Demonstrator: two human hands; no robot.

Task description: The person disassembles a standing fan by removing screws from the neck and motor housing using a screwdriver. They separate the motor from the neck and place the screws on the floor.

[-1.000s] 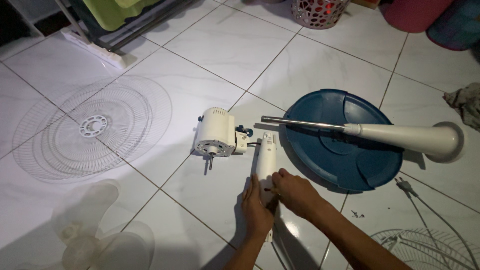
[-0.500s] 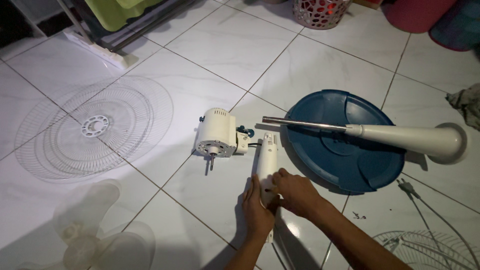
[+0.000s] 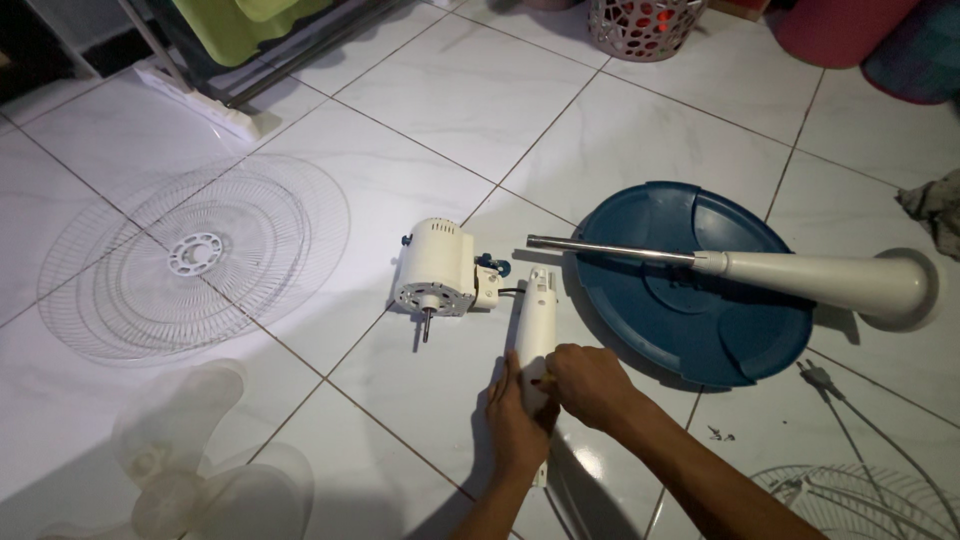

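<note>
The left hand was clamped around the white neck piece lying on the tiled floor; the right hand was closed on something small against it, hidden. A slip could have jerked the short wire to the motor, just beyond; the blue base lay farther.

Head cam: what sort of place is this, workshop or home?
Likely a home floor, not a workshop. Glossy white floor tiles, a perforated plastic laundry basket and a metal drying rack with green cloth surround a dismantled fan, whose white plastic neck piece both hands grip.
</note>
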